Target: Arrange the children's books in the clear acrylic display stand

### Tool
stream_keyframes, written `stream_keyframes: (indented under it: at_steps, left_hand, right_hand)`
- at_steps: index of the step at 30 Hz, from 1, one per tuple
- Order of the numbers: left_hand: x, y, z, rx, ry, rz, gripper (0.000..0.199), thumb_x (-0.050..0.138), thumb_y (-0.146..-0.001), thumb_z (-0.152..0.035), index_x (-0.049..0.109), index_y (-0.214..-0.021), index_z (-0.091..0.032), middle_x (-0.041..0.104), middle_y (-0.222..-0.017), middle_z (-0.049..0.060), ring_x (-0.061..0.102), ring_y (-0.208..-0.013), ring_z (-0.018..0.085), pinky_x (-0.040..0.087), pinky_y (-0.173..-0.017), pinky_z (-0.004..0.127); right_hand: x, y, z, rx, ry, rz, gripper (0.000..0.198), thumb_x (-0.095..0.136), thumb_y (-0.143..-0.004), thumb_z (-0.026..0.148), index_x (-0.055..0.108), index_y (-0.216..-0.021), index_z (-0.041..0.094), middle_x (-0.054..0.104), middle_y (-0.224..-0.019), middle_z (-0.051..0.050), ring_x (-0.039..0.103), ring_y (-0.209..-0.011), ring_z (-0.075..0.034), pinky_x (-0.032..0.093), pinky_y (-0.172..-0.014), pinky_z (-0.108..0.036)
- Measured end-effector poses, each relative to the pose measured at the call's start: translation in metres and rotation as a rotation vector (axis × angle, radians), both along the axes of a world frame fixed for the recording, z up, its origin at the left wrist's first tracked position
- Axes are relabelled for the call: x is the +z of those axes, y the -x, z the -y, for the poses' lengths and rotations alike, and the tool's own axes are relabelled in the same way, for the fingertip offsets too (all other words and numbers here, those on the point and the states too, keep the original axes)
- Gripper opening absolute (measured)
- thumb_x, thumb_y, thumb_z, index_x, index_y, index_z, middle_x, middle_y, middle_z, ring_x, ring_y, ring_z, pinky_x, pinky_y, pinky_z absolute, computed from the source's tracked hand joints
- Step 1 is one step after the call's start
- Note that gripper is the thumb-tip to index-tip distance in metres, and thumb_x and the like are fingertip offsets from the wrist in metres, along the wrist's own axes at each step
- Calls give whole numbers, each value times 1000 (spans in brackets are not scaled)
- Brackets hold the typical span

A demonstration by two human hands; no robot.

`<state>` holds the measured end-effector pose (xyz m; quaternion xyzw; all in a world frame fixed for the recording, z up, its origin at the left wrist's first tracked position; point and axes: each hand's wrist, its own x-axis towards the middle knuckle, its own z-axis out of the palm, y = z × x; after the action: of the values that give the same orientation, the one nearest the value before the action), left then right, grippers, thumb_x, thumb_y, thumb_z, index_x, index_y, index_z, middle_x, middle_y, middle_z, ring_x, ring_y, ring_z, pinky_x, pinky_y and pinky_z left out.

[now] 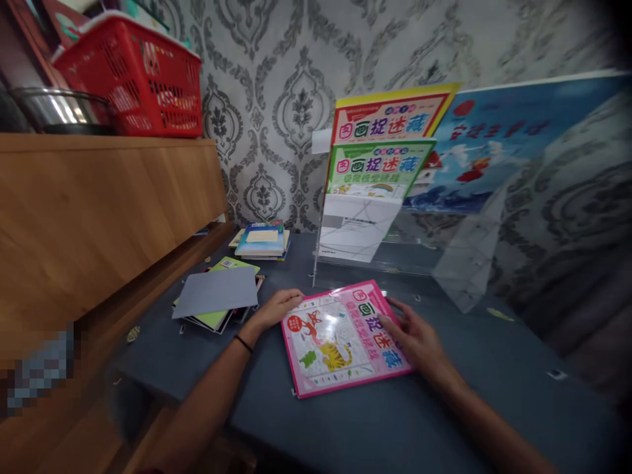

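Note:
A pink picture book (328, 345) with a tiger and a fox on its cover is turned sideways just over the grey table. My left hand (280, 308) grips its far left corner, thumb and fingers at the edge. On the right edge, my right hand (417, 337) has its thumb on the cover, and its other fingers go partly out of sight behind the book. Beyond it stands a clear display rack (461, 280) holding a green-framed book (378, 172), a yellow-and-red book (388, 113) behind it, and a large blue storybook (498, 148).
Left of my left hand lies a loose pile of books (217, 293) topped by a grey one. A neater stack (261, 240) sits near the patterned wall. A wooden cabinet (99, 204) borders the table, bearing a red basket (148, 85) and a metal bowl (64, 105).

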<state>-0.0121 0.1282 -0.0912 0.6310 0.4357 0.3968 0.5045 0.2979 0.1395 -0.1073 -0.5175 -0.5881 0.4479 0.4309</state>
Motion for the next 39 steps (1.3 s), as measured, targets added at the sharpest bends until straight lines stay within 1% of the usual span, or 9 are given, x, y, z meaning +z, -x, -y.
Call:
stream_keyframes:
  at_steps: [3, 6, 11, 15, 19, 23, 27, 31, 39]
  left_hand:
    - [5, 0, 1, 24, -5, 27, 57, 63, -74, -74, 57, -80, -17, 56, -69, -1, 49, -63, 12, 37, -59, 23]
    - [9, -1, 1, 46, -22, 49, 56, 65, -73, -73, 58, -79, -17, 56, -70, -2, 49, -64, 12, 38, -61, 23]
    - [11, -3, 2, 146, -32, 140, 49, 66, -75, -66, 61, -84, -18, 62, -74, 0, 54, -67, 15, 42, -63, 25]
    - [12, -8, 4, 216, -50, 196, 43, 66, -79, -61, 64, -87, -19, 66, -76, 0, 58, -69, 16, 44, -65, 26]
    - [16, -17, 8, 299, -90, 217, 48, 67, -78, -64, 65, -93, -19, 69, -80, 1, 60, -70, 18, 47, -65, 27]
    - [23, -23, 10, 351, -120, 195, 52, 67, -75, -68, 65, -93, -19, 69, -80, 1, 61, -69, 18, 49, -64, 27]
    - [32, -23, -1, 390, -156, 157, 52, 67, -73, -68, 65, -93, -20, 68, -81, 0, 61, -70, 18, 49, -65, 27]
    - [48, -21, -27, 436, -274, 64, 41, 65, -76, -59, 66, -87, -20, 66, -78, -1, 59, -73, 18, 48, -67, 26]
    - [100, -33, -80, 489, -405, -6, 36, 64, -67, -51, 67, -78, -17, 65, -75, 1, 55, -70, 16, 44, -60, 24]
  right_hand:
    - [9, -2, 0, 39, 105, -249, 47, 79, -71, 52, 70, -106, 23, 78, -85, -10, 74, -64, -28, 63, -57, -41]
    - [13, -6, -2, 44, 119, -337, 32, 81, -70, 47, 71, -89, 24, 78, -80, -9, 75, -66, -28, 64, -59, -42]
    - [17, -4, -1, 37, 158, -480, 35, 84, -70, 46, 70, -92, 22, 79, -92, -9, 76, -84, -27, 65, -76, -42]
    - [15, 10, 12, 111, 199, -609, 41, 83, -72, 49, 70, -99, 21, 79, -101, -9, 75, -95, -28, 62, -82, -42]
    - [9, 28, 27, 268, 186, -485, 46, 86, -68, 50, 72, -97, 18, 78, -102, -10, 73, -84, -23, 59, -63, -31]
    - [13, 36, 29, 388, 111, -365, 49, 79, -74, 57, 73, -102, 18, 77, -103, -10, 70, -80, -21, 50, -48, -23]
    - [32, 31, 4, 388, -45, -312, 50, 75, -77, 57, 71, -109, 18, 76, -101, -9, 69, -76, -21, 52, -48, -25]
    - [59, 21, -36, 389, -181, -274, 51, 78, -75, 53, 69, -111, 18, 77, -94, -7, 69, -70, -20, 57, -52, -28]
    - [122, 7, -118, 307, -339, -115, 41, 78, -78, 33, 69, -112, 12, 75, -91, -8, 69, -74, -21, 60, -57, -32]
